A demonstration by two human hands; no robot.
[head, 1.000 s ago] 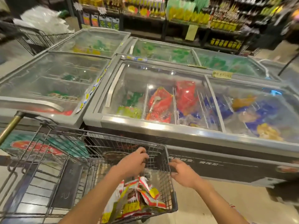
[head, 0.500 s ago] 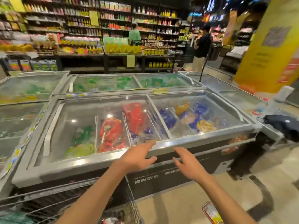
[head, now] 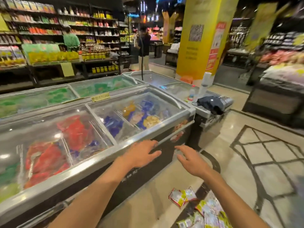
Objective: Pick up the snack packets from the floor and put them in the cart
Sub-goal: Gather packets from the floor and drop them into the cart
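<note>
The near freezer [head: 92, 163] fills the left side. At its front rim the left hand [head: 141, 153] hovers with fingers spread and holds nothing. Just right of it, before the freezer's front wall, the right hand [head: 192, 162] is also spread and empty. The snack packets [head: 182, 195] lie on the floor [head: 246, 162] beside the freezer's foot, below and to the right of both hands, so I judge the right hand is nearer. They form two loose groups on a line slanting away from the freezer: about three packets, then an overlapping heap [head: 210, 211] which I cannot count. The cart is not in view.
</note>
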